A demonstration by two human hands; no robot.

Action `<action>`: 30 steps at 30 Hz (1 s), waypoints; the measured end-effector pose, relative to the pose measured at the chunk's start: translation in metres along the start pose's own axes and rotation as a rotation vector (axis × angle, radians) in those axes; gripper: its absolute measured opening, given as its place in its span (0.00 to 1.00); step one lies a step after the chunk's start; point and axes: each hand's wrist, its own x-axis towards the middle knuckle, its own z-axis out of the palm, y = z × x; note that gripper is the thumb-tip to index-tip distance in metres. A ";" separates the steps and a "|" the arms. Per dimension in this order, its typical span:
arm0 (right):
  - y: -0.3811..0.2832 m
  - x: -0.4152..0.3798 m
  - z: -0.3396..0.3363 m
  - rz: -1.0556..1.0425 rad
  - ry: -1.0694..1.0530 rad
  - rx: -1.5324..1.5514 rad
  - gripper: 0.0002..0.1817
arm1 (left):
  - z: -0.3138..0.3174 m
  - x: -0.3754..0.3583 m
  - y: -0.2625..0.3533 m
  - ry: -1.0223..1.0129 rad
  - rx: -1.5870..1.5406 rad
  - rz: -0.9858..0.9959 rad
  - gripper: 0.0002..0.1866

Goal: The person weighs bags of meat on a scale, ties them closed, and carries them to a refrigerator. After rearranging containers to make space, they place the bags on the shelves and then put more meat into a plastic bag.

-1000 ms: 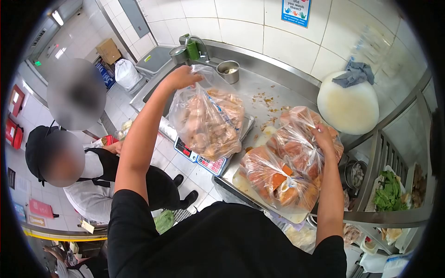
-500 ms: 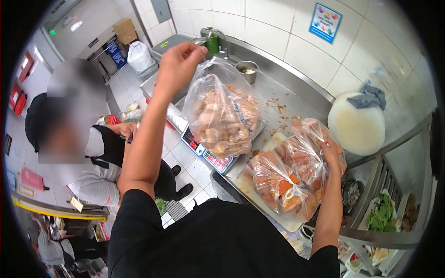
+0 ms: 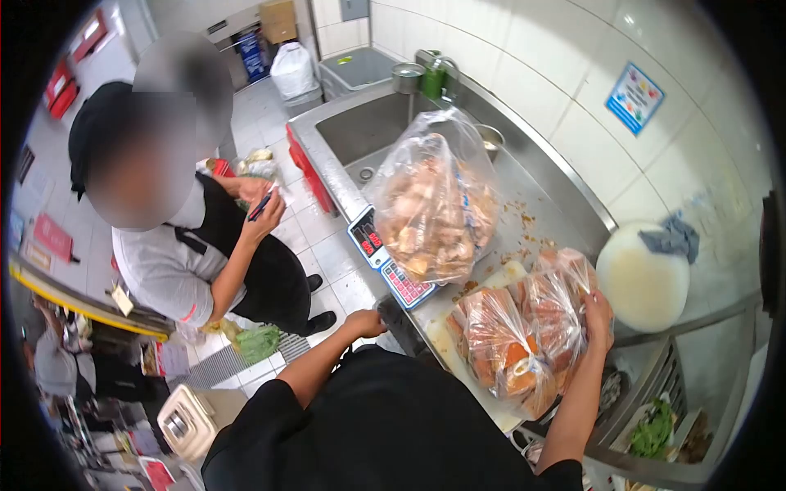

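My right hand (image 3: 598, 317) grips the right side of a clear plastic bag of orange-brown meat pieces (image 3: 561, 307). Against it lies a second knotted bag of similar pieces (image 3: 495, 335); both rest on a pale cutting board (image 3: 442, 331). Low in front of my body, my left hand (image 3: 366, 324) is curled closed near the counter's front edge, with nothing visible in it. A large clear bag of pale meat pieces (image 3: 434, 213) sits on a digital scale (image 3: 407, 286), whose red display is lit. That bag's top stands up, loosely gathered.
Behind the scale is a steel sink (image 3: 352, 131) with a metal pot (image 3: 407, 78). Crumbs (image 3: 524, 221) litter the counter. A round board (image 3: 643, 278) with a grey cloth (image 3: 673, 237) leans against the wall. To the left, a co-worker (image 3: 237, 237) holds a pen (image 3: 260, 206).
My left hand has come down from the top of the pale meat bag to the front of my body. My right hand stays on the orange-brown meat bag. The view has shifted left.
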 end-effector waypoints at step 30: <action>0.021 0.013 0.001 0.034 0.036 0.070 0.10 | -0.344 -0.014 0.125 1.216 -0.035 0.527 0.59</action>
